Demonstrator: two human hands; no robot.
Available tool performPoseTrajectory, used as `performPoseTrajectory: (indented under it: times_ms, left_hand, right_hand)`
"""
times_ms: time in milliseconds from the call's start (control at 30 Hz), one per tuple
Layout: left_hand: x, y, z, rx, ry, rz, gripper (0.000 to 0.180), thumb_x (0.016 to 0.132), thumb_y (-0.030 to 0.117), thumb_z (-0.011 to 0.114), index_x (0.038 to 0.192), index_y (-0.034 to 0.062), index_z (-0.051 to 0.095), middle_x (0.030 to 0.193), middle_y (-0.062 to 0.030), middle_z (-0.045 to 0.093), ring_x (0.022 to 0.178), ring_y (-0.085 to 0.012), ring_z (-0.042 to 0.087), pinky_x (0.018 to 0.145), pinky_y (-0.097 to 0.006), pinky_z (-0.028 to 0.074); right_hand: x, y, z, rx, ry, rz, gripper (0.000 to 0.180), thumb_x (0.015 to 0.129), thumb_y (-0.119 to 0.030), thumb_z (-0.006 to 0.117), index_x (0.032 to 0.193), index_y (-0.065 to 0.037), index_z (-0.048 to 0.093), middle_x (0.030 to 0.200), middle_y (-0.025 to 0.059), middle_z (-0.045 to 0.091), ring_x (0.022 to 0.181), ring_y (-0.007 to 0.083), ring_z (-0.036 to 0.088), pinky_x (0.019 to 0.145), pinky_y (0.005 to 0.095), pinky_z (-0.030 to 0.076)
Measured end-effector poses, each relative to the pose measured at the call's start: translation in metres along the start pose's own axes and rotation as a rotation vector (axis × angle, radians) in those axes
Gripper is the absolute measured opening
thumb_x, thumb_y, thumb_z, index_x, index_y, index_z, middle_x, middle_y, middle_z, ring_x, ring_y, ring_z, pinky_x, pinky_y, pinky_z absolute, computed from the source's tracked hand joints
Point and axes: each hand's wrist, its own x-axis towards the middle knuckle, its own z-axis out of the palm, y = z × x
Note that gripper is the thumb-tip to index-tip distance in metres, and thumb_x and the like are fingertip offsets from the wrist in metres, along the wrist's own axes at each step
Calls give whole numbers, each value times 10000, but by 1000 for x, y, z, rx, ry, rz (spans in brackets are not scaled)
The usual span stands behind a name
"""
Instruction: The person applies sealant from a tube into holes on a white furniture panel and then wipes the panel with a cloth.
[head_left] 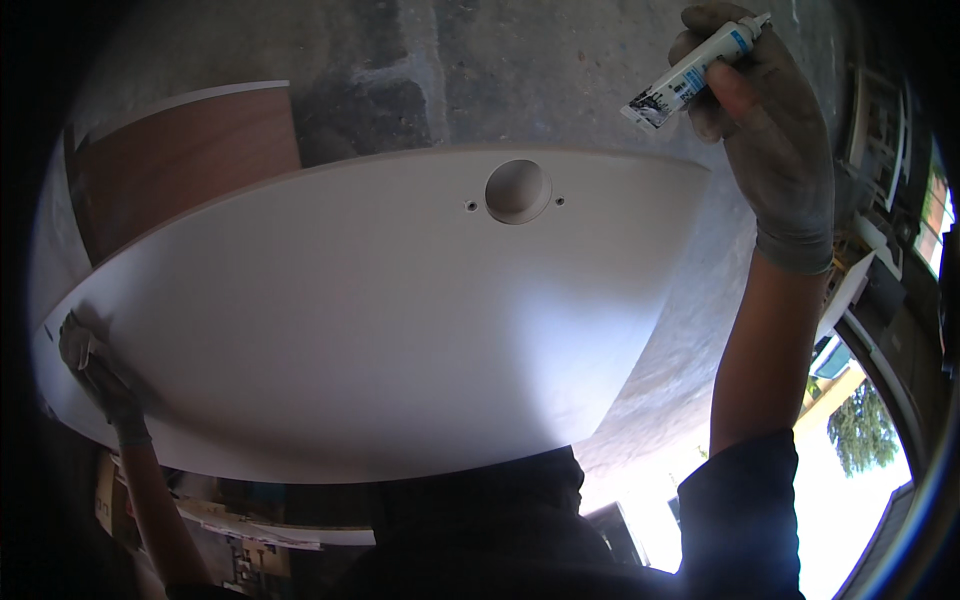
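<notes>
A large white panel fills the middle of the view, with a round recessed hole near its far edge and a small screw hole on each side of it. My left hand, in a grey glove, grips the panel's left edge. My right hand, also gloved, is raised beyond the panel's far right corner and holds a small white and blue tube with its nozzle pointing up and right.
A brown wooden board with a white edge leans at the back left. Behind the panel is a rough grey concrete surface. Shelving and clutter stand at the right, with bright daylight and a tree at the lower right.
</notes>
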Motion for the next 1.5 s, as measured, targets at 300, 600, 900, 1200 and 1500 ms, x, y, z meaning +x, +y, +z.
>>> performPoseTrajectory:
  times_ms: [300,600,900,1200,1500]
  left_hand:
    - [1,-2,0,-13,4,8,684,1076,520,322,1491,-17,406,1510,-158,453,1426,-293,393,1198,-424,276]
    - [2,6,3,-117,20,-68,697,1069,554,326,1487,2,413,1501,-145,451,1411,-283,404,1190,-424,293]
    - [4,1,1,22,8,32,681,1069,525,334,1482,-9,419,1495,-154,457,1413,-298,402,1190,-426,289]
    - [3,-4,0,30,7,57,693,1069,536,328,1490,-9,408,1496,-161,457,1403,-311,418,1184,-436,300]
    - [5,10,-1,91,9,96,686,1081,530,274,1490,-3,409,1494,-183,465,1412,-332,412,1188,-448,288]
  right_hand:
    - [-4,-11,3,58,-124,244,378,913,-159,687,1193,56,551,889,59,614,730,84,568,638,210,451]
    - [-10,24,-16,21,-87,72,459,982,-240,632,1355,1,520,1026,107,660,827,93,599,612,214,446]
    - [-19,15,-11,-190,34,-18,446,967,-265,663,1290,18,541,1020,104,661,810,83,601,604,213,461]
    - [-58,15,22,-374,109,-310,352,852,-42,777,1146,21,592,999,107,631,715,101,614,599,220,514]
    - [-68,6,27,-272,363,-269,250,839,-93,778,1007,16,629,947,83,612,763,123,591,625,236,472]
